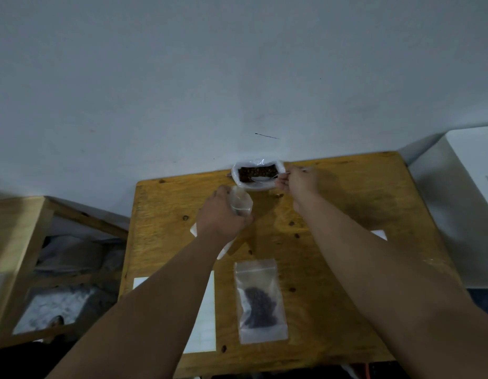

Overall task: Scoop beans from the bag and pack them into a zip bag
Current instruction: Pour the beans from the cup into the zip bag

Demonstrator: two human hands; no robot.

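Right hand [298,180] pinches a shiny metal spoon [260,178] over glossy brown beans [255,170]; left hand [221,214] grips a crinkled clear zip bag [240,202].

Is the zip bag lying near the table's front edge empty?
No. The flat zip bag on the wooden table already holds a dark clump of beans in its lower half.

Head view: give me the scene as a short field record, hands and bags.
surface: wooden table, set against a wall
bean bag: white bag of beans, open, at the far edge of the table
left hand: holds an empty clear zip bag near the bean bag
right hand: holds a spoon, bowl over the beans
filled zip bag: lies flat on the near part of the table, dark beans inside
papers: white sheet under the left forearm
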